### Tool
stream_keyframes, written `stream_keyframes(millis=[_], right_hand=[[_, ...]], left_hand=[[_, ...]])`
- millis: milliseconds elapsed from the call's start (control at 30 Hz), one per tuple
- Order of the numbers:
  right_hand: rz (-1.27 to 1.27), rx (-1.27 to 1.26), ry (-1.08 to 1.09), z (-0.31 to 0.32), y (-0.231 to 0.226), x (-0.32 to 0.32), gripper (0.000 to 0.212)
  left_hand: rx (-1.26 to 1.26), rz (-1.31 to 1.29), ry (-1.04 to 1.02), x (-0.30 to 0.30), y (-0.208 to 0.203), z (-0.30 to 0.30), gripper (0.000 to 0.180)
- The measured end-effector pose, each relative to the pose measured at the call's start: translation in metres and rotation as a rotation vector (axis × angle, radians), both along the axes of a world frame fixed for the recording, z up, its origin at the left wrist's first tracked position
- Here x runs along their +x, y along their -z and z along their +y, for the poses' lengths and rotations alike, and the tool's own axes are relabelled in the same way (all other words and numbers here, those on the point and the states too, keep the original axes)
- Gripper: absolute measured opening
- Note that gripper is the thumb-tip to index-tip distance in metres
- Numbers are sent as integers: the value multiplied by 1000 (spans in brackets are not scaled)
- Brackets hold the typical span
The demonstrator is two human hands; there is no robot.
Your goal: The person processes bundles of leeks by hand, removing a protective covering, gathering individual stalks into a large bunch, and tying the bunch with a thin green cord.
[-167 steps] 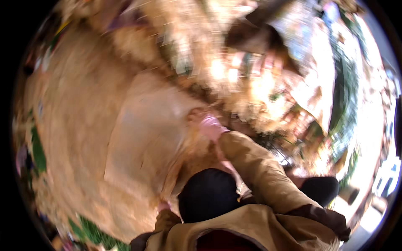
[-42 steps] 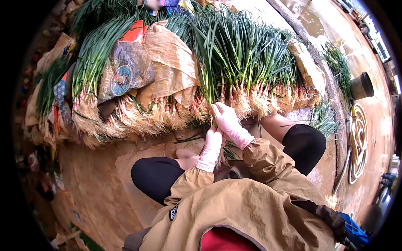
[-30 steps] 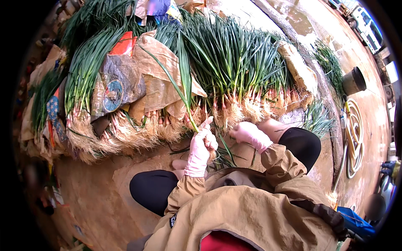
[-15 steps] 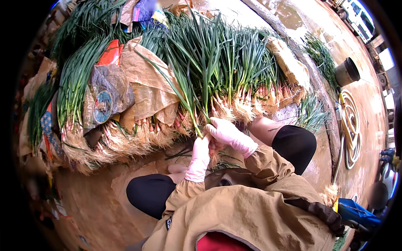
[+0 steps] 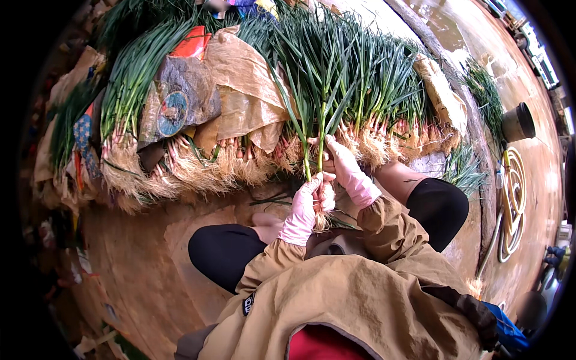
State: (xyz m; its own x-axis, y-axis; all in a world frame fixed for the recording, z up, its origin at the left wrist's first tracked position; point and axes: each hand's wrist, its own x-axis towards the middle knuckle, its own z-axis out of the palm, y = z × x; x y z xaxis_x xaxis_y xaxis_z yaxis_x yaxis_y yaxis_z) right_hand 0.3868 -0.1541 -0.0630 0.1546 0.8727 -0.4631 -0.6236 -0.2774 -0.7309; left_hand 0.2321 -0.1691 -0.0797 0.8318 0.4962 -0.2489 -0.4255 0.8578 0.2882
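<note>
My left hand [image 5: 304, 207], in a pale pink glove sleeve with bare fingertips, is closed round the lower ends of a few green garlic stalks [image 5: 306, 161]. Their pale roots [image 5: 322, 222] hang out below the fist. Just above it, my right hand [image 5: 344, 162] pinches one of these stalks between thumb and fingers. The long leaves fan upward in front of a thick row of green garlic [image 5: 384, 90]. Pinkish bulb ends and straw-coloured roots [image 5: 375, 149] of that row face me. My fingers partly hide the held bulbs.
Brown sacking [image 5: 243, 66] and a grey plastic sack [image 5: 183, 105] cover part of the row. My bent knees [image 5: 443, 207] flank my hands. On the right are a concrete ridge [image 5: 477, 120], a dark bucket [image 5: 519, 123] and a coiled hose [image 5: 512, 204].
The view has shifted, with the row now further right and higher. My right hand has moved up the stalks, away from my left, and the held stalks stand more upright.
</note>
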Motion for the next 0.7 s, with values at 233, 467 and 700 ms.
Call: stream_keyframes(millis=[233, 467, 700], right_hand=[[-1110, -100, -29, 21, 24, -6, 33], [306, -98, 151, 51, 55, -8, 26], [-1027, -156, -994, -74, 67, 16, 25]], left_hand=[[89, 546, -97, 10, 3, 6, 19], [-51, 307, -99, 10, 10, 1, 18], [-38, 86, -184, -10, -3, 32, 32]])
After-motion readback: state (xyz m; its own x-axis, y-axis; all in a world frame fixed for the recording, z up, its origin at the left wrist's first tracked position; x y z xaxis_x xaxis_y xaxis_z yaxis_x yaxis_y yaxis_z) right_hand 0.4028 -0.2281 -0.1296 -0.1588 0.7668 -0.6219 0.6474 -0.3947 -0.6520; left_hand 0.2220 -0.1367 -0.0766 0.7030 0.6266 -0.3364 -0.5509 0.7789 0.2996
